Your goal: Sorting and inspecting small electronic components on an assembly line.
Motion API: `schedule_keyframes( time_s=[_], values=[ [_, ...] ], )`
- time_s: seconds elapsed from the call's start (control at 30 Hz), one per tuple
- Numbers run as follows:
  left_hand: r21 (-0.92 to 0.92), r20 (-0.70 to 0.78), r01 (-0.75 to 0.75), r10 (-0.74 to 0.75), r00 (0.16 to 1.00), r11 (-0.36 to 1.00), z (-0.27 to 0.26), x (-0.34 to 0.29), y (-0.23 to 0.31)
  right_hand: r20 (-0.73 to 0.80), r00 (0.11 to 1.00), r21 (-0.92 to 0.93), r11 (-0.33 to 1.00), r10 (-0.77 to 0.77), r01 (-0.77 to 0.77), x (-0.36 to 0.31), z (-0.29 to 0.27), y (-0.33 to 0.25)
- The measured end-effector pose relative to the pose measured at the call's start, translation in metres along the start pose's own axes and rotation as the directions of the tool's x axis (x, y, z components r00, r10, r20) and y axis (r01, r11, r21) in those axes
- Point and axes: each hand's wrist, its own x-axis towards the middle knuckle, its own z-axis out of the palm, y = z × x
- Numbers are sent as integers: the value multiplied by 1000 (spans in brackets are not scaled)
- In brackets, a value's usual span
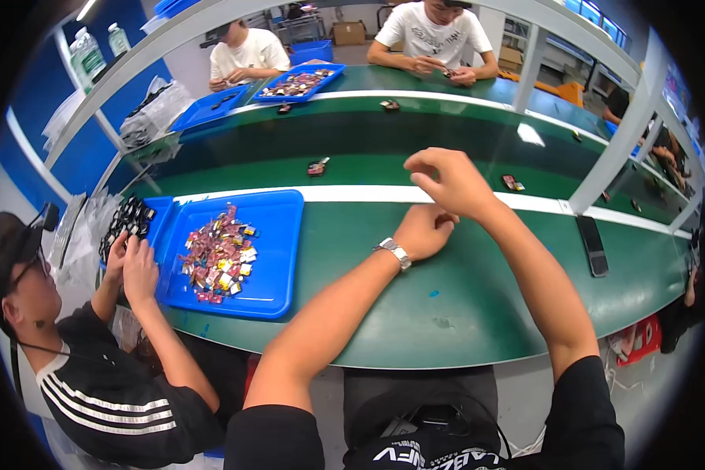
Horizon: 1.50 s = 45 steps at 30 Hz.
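"Where's the left hand [423,234]?"

"Over the counter [415,321], fingers curled, watch [394,253] on the wrist. The right hand [450,186] is just beyond it, fingers bent, near the white rail [352,193]. I can't tell whether either pinches anything."

"And the small part [513,182]?"

"On the green strip [376,168], right of the right hand; another part [316,168] lies left. A heap [219,258] sits in the blue tray [290,254], farther left."

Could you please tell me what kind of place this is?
Likely an assembly or sorting workshop: a long green strip carries scattered small parts, a blue tray is heaped with small pieces, and two people opposite do handwork.
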Motion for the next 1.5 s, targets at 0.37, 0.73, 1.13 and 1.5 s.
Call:
schedule_keyframes(
  time_s=[0.37, 0.73, 1.13, 1.5],
  values=[
    [32, 40, -225, 223, 974, 974, -3, 4, -17, 299, 954, -251, 966, 17, 61, 141, 133, 9],
    [22, 67, -280, 278, 958, 960, 4, 1, -33, 218, 976, -86, 996, -17, 36, 158, 146, 26],
    [-549, 51, 219, -229, 972, 807, -14, 7, -28, -194, 963, 328, 938, 185, -114, -39, 24, 58],
    [-676, 155, 256, -207, 966, 691, -22, 2, -11, -346, 938, 97, 995, 12, 23, -81, 28, 51]
  ],
)
